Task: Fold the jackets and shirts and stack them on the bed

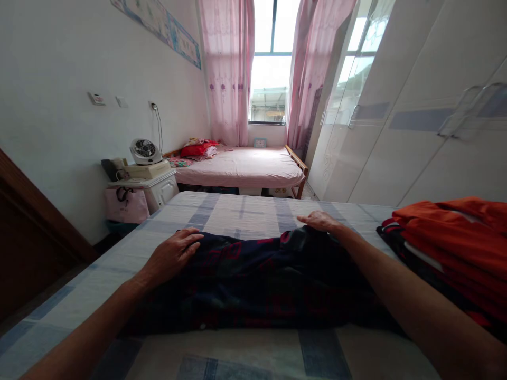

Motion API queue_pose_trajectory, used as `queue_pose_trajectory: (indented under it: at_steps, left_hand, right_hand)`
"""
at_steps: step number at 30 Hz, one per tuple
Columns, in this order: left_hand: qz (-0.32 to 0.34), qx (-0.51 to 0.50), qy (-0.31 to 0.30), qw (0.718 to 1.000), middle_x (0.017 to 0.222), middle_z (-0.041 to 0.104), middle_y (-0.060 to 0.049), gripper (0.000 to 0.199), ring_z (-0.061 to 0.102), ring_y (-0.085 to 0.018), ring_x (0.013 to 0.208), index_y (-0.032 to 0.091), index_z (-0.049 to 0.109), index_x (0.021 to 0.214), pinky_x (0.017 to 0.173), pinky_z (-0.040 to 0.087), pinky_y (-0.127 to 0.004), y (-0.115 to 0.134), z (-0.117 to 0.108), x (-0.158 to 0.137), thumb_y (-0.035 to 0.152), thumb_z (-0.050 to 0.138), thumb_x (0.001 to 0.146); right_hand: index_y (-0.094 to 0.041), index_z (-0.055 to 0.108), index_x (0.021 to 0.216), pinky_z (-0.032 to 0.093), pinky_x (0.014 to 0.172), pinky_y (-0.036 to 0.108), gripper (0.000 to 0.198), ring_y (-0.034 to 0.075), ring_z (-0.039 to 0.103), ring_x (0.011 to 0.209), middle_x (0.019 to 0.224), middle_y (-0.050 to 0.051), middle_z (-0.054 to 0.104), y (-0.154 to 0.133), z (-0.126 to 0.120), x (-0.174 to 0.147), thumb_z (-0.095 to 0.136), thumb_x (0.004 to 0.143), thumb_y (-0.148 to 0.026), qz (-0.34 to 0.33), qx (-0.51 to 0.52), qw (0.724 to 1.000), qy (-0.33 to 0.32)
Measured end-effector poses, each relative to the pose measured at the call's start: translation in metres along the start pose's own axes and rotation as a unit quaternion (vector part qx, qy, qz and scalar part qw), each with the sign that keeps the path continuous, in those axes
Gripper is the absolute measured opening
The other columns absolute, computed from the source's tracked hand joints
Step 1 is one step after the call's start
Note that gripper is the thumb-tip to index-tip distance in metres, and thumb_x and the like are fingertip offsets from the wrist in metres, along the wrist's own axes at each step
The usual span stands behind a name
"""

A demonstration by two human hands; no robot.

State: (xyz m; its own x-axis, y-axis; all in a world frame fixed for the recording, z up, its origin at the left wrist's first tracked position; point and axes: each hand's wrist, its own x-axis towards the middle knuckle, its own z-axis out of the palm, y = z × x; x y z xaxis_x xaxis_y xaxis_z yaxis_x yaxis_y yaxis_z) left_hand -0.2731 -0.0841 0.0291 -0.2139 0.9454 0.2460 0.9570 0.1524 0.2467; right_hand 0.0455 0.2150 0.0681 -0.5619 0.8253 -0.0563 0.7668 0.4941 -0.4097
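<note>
A dark navy garment (253, 285) with a red check pattern lies stretched sideways across the bed in front of me, and a small pale button shows near its close edge. My left hand (178, 250) rests on its far left corner with the fingers extended over the cloth. At the far right edge, my right hand (319, 220) lies on the fabric, thumb side toward the middle and fingers reaching out. Beneath that hand the cloth is bunched into folds. Both palms are hidden.
The checked bedsheet (237, 211) spreads under the garment. To the right sits a stack of folded clothes (455, 237), orange on top. Beyond are a second bed (245, 166), a bedside cabinet (164, 190) with a fan (146, 151), and white wardrobes (415, 105).
</note>
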Motion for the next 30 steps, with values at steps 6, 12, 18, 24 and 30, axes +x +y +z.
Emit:
queue_pose_trajectory:
  at_steps: [6,12,18,24,30]
  left_hand:
    - [-0.015,0.044,-0.030,0.998,0.144,0.043,-0.008,0.052,0.035,-0.026,0.135,0.021,0.048,0.134,0.110,0.030,-0.045,-0.019,0.046,0.000,0.046,0.035,0.091]
    - [-0.029,0.045,-0.013,0.998,0.145,0.041,-0.006,0.052,0.034,-0.025,0.135,0.024,0.048,0.134,0.111,0.029,-0.043,-0.017,0.051,-0.004,0.049,0.035,0.091]
    - [-0.009,0.051,0.000,0.999,0.144,0.043,-0.008,0.052,0.036,-0.027,0.134,0.022,0.049,0.134,0.110,0.031,-0.045,-0.019,0.053,-0.003,0.048,0.034,0.092]
    - [0.009,0.046,0.010,0.999,0.141,0.047,-0.007,0.053,0.040,-0.027,0.132,0.022,0.053,0.131,0.109,0.033,-0.045,-0.029,0.056,-0.004,0.049,0.033,0.090]
    - [0.008,0.078,0.067,0.995,0.132,0.056,-0.008,0.048,0.046,-0.025,0.127,0.021,0.058,0.124,0.109,0.034,-0.041,-0.043,0.042,0.023,0.038,0.031,0.089]
  right_hand:
    - [-0.017,0.070,0.069,0.045,0.068,0.027,0.010,0.020,0.062,0.075,0.072,0.005,0.069,-0.006,0.002,-0.015,0.061,0.064,-0.019,-0.017,-0.063,0.995,-0.070]
    - [-0.022,0.064,0.099,0.046,0.080,0.032,0.031,0.024,0.061,0.088,0.097,0.009,0.068,0.010,-0.030,-0.071,0.044,0.083,-0.039,-0.011,0.122,0.938,0.323]
    - [-0.024,0.062,0.079,0.051,0.079,0.036,0.017,0.028,0.061,0.099,0.120,0.007,0.062,0.041,-0.005,-0.161,0.055,0.076,-0.040,-0.064,0.415,0.905,0.062]
    - [-0.022,0.067,0.081,0.052,0.069,0.032,0.034,0.022,0.063,0.074,0.076,0.005,0.068,0.065,0.017,-0.187,0.049,0.081,-0.051,0.013,0.206,0.978,-0.035]
    - [-0.025,0.060,0.118,0.043,0.096,0.035,0.044,0.024,0.056,0.111,0.125,0.007,0.057,0.081,0.002,-0.126,0.044,0.078,-0.017,-0.065,0.012,0.981,0.183]
